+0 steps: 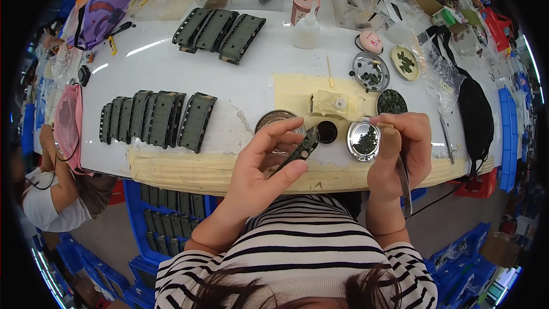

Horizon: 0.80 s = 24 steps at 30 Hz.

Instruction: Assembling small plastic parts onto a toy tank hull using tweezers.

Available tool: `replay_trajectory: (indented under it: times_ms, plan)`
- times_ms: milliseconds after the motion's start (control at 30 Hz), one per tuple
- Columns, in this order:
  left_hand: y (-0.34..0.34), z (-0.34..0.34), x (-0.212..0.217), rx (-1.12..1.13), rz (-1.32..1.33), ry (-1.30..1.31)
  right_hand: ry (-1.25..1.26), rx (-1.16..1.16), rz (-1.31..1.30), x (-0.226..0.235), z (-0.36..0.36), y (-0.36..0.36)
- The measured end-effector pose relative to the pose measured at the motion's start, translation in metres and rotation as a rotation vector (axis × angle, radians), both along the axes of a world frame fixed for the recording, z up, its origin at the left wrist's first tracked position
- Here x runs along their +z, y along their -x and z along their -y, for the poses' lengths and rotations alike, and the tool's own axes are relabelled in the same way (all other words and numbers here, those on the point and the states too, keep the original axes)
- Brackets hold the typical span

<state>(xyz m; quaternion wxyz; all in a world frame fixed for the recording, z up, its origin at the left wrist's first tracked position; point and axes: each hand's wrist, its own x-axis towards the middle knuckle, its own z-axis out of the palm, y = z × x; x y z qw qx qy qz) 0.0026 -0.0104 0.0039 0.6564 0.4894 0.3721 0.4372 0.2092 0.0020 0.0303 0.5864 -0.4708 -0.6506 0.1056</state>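
My left hand (251, 180) holds a narrow dark green camouflage part (299, 151) between thumb and fingers, tilted above the table's near edge. A small round spot shows near its upper end. My right hand (414, 137) is closed on metal tweezers (405, 187), whose shank points down past the palm; a tan cover sits on one finger. The tweezers' tips are hidden. Just left of that hand is a shiny round tin (353, 133) with small dark green pieces in it. A small dark round pot (327, 132) stands between my hands, and a round dish (264, 120) lies partly behind my left fingers.
Rows of curved green camouflage parts (197, 120) lie at left, with more (241, 38) farther back. Behind my hands are a taped block (329, 105), a lidded dish (392, 102) and a white squeeze bottle (306, 33). A blue crate (134, 212) sits below the table edge.
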Motion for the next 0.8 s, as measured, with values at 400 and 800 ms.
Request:
replay_trajectory:
  times_ms: [400, 800]
  plan:
    - [-0.006, 0.001, 0.001, 0.047, -0.173, -0.184, 0.362, 0.462, -0.422, -0.006, 0.001, 0.017]
    - [-0.007, -0.001, 0.001, 0.057, -0.187, -0.205, 0.358, 0.439, -0.390, -0.007, -0.001, 0.018]
